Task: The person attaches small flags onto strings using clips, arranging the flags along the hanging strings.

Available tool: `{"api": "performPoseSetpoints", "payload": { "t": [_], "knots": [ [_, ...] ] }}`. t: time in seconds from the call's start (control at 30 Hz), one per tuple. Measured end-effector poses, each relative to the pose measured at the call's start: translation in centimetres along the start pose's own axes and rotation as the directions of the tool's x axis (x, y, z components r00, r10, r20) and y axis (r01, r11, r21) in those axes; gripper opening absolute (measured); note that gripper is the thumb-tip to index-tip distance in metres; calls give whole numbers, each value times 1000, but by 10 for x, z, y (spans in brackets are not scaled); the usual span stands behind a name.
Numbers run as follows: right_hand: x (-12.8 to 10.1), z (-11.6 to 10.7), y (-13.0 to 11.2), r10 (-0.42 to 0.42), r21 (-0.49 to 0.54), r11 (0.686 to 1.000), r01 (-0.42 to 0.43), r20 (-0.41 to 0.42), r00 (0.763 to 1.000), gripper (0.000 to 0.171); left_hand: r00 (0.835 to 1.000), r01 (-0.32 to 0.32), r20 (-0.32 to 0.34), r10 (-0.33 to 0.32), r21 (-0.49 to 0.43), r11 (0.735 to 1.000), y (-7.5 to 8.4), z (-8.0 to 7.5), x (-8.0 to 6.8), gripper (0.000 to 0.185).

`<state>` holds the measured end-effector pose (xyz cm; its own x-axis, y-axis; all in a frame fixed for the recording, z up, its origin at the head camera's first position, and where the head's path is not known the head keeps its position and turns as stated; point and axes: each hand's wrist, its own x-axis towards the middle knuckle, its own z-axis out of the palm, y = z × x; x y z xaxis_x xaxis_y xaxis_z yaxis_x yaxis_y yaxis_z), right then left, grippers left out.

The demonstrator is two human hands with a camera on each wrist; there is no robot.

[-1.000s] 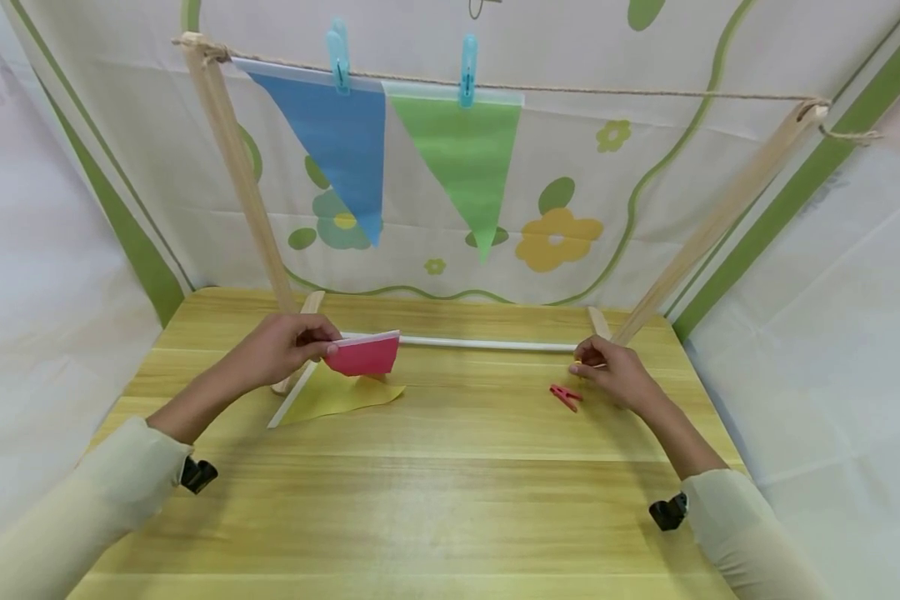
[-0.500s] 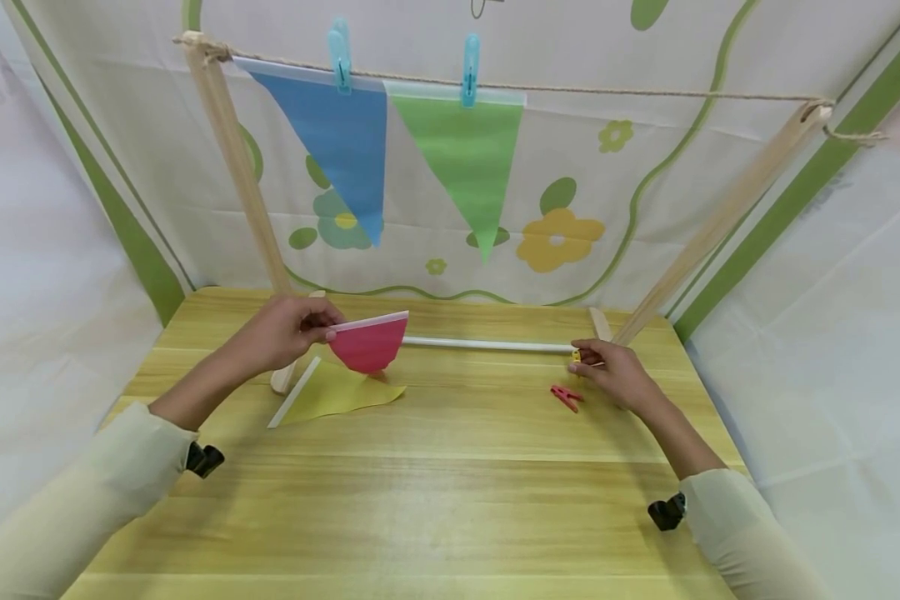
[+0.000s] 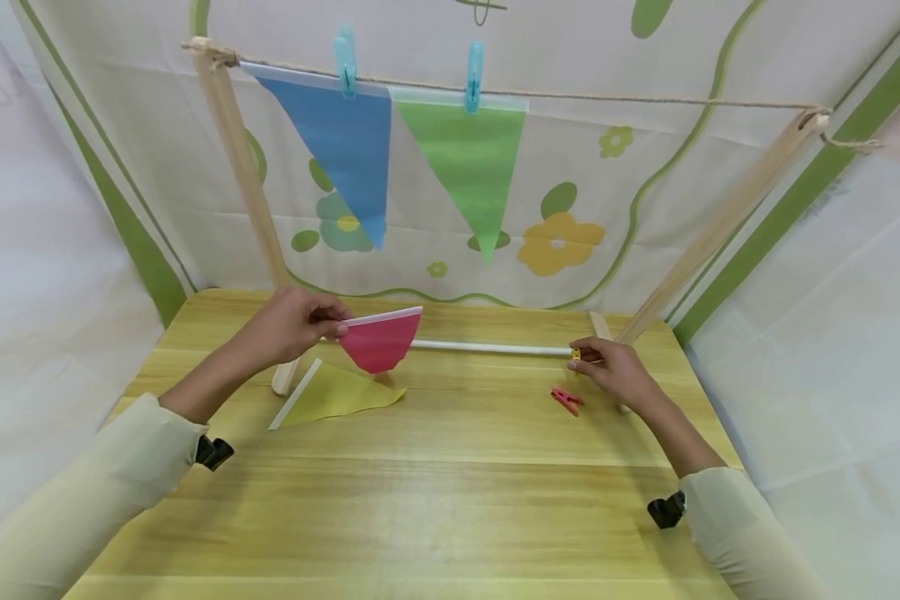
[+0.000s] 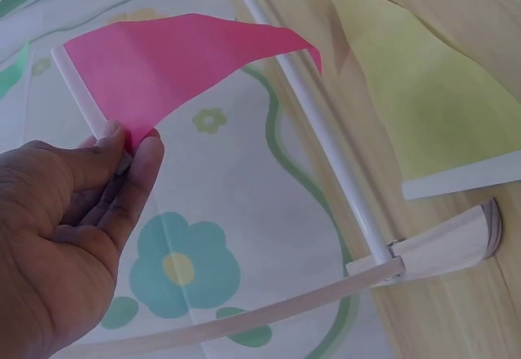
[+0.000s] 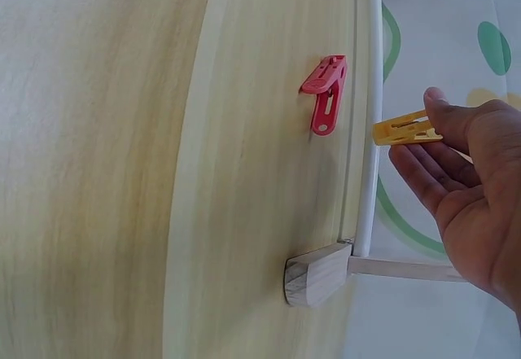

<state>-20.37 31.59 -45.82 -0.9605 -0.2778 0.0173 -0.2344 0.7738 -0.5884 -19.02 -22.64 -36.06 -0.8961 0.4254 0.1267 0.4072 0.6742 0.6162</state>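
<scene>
My left hand (image 3: 288, 327) pinches a red pennant flag (image 3: 381, 340) by one end of its white top edge. In the left wrist view the pennant (image 4: 175, 62) spreads out from thumb and fingers, its tip curling. Below it, a yellow pennant (image 3: 345, 393) lies on the table. Between the thumb and fingers of my right hand (image 3: 611, 367) is a yellow clothespin (image 5: 407, 129), held above the table near the right end of the white rod. A red clothespin (image 3: 567, 401) lies on the table just below that hand.
Twine (image 3: 645, 99) runs between two wooden posts (image 3: 243, 167). Blue clothespins (image 3: 473, 77) hold a blue pennant (image 3: 345, 142) and a green pennant (image 3: 468, 150) on its left part. A white rod (image 3: 487, 347) joins the posts low down, before a flowered cloth backdrop.
My left hand has lifted the red pennant slightly and moved it to the right, away from the yellow pennant. The right hand has hardly moved, and the yellow clothespin shows more clearly in it.
</scene>
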Motion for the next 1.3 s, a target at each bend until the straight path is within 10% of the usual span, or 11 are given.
{"api": "performPoseSetpoints", "payload": {
  "t": [1.3],
  "knots": [
    [12, -19, -14, -60, -19, 998, 59, -13, 998, 45, 997, -45, -56, 47, 31, 999, 24, -6, 16, 10]
  ]
}}
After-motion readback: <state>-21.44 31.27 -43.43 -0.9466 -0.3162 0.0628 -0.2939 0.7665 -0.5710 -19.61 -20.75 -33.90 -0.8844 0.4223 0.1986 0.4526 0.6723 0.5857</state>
